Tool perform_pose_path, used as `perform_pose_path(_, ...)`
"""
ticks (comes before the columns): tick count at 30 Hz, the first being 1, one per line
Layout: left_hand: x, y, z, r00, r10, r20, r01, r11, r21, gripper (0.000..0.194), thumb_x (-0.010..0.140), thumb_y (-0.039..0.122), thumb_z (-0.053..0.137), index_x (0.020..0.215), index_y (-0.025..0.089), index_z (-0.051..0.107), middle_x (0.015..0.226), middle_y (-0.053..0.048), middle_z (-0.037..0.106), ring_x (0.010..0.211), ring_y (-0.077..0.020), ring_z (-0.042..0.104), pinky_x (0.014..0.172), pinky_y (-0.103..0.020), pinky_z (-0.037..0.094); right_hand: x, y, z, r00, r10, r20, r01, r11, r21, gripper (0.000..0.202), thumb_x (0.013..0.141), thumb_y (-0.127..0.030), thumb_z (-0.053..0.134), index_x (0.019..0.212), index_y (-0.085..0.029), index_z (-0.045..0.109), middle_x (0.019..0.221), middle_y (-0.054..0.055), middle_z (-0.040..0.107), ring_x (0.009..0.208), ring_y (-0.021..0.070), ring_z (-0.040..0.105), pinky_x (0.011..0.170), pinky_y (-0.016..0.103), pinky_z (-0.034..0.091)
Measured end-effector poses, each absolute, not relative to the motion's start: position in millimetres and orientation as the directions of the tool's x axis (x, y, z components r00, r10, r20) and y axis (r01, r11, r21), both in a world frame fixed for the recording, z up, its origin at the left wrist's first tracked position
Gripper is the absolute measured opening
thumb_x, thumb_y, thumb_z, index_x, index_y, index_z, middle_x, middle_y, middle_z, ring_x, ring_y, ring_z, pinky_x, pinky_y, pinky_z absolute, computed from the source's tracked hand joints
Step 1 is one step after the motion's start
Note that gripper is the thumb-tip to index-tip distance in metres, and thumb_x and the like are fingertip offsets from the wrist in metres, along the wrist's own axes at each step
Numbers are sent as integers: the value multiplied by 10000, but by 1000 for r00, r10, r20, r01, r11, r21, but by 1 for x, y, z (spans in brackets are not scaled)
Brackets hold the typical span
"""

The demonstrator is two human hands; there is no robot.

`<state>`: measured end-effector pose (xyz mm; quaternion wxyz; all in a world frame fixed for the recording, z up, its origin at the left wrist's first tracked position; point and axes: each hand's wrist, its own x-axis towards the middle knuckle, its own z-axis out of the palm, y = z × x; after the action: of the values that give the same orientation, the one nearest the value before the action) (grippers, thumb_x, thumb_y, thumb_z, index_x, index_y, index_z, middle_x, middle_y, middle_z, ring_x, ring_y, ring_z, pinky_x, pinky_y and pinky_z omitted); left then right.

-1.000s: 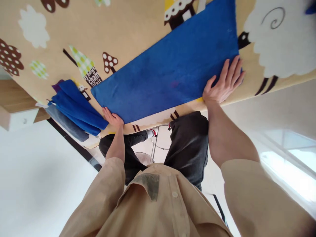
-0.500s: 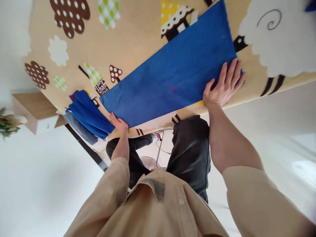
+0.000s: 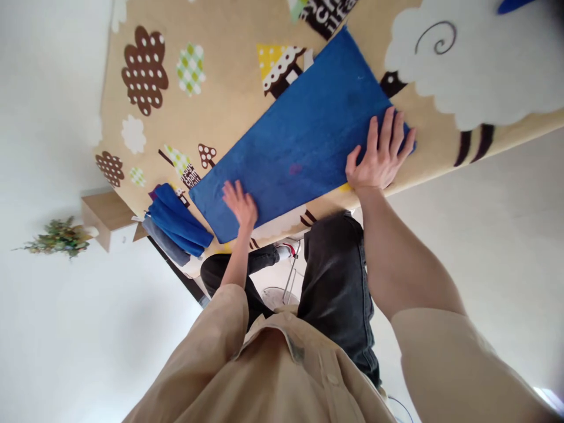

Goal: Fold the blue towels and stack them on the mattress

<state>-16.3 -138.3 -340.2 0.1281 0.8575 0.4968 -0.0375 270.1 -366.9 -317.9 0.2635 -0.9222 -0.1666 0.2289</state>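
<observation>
Two bare hands, one blue cloth (image 3: pixel 291 153) spread flat on the table (image 3: pixel 229 88), long side slanting along the near edge. Left hand (image 3: pixel 241 205): open, fingers spread, palm down over the cloth's left part, gripping nothing; can't tell if it touches or is just above. Right hand (image 3: pixel 381 155): open, fingers spread, laid on the cloth near its right end, fingertips close to the short edge, no grip. Beige printed tablecloth (image 3: pixel 238 35) under it all: one big white sheep print (image 3: pixel 476 64) to the right, two brown dotted cloud prints to the left, one yellow-roofed house print (image 3: pixel 282 67) by the cloth's far edge. One bunch of cloths (image 3: pixel 178 220) left of the flat one, near but apart: blue on top, grey beside, bit of purple at far end; exact count unclear. One blue item (image 3: pixel 513 4) at top right, cut off by frame. Beyond the table's left side, one wooden cabinet (image 3: pixel 106 214) and one plant (image 3: pixel 59 238). Below: two dark trouser legs (image 3: pixel 332 264), one white and red shoe (image 3: pixel 286 249).
</observation>
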Motion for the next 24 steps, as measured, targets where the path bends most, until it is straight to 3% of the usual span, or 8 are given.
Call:
perform_pose_path(3,62,-163,-361,783,599,-164,616,-715,331,629,1093,436,336,1685,229,385,1807,-51,132,1682,-242,-61,1342,-599,-40,270,-368,-320,845,442,-302,225,-805,-549,631,1063,-307,351,1669,-142,295,1779,164,233,1677,340,65,1277,750,95)
perform_pose_path(6,101,-166,-373,823,554,-121,557,-750,355,633,1111,467,283,1707,260,336,1805,-18,154,1683,-224,-37,1350,-576,-38,271,-370,-317,843,452,-292,226,-790,-569,621,1058,-313,381,1654,-143,343,1777,174,233,1675,374,83,1259,787,99)
perform_pose_path(10,70,-127,-365,819,553,-151,568,-746,347,644,1110,481,268,1690,226,379,1783,-49,248,1683,-218,80,1367,-523,-1,274,-370,-304,808,468,-359,172,-769,-616,634,1054,-338,375,1669,-193,332,1788,143,209,1678,388,46,1243,819,76)
perform_pose_path(13,18,-81,-351,765,617,-184,642,-705,301,655,1102,493,298,1656,174,441,1766,-92,290,1676,-217,141,1375,-480,34,274,-369,-301,811,467,-354,182,-774,-606,665,1049,-348,354,1692,-193,288,1798,125,171,1679,387,48,1247,819,26)
perform_pose_path(16,-27,-42,-341,632,745,-215,774,-590,230,651,1109,470,315,1660,139,414,1778,-111,251,1680,-212,117,1374,-472,37,271,-369,-312,836,446,-320,205,-795,-571,654,1035,-327,357,1680,-219,340,1784,110,234,1675,396,77,1252,812,40)
perform_pose_path(20,-62,-12,-337,437,878,-198,899,-415,143,596,1139,281,279,1676,22,271,1798,-159,137,1683,-182,37,1362,-479,-23,267,-373,-339,868,460,-187,324,-810,-488,664,1018,-314,391,1667,-177,374,1764,158,277,1666,400,148,1258,806,108)
perform_pose_path(24,-82,6,-338,375,909,-184,924,-349,159,557,1146,172,270,1668,-14,209,1805,-165,66,1671,-177,-1,1352,-481,-57,266,-378,-356,867,495,-62,432,-806,-405,694,1018,-329,417,1669,-98,358,1748,209,292,1656,378,202,1273,772,138)
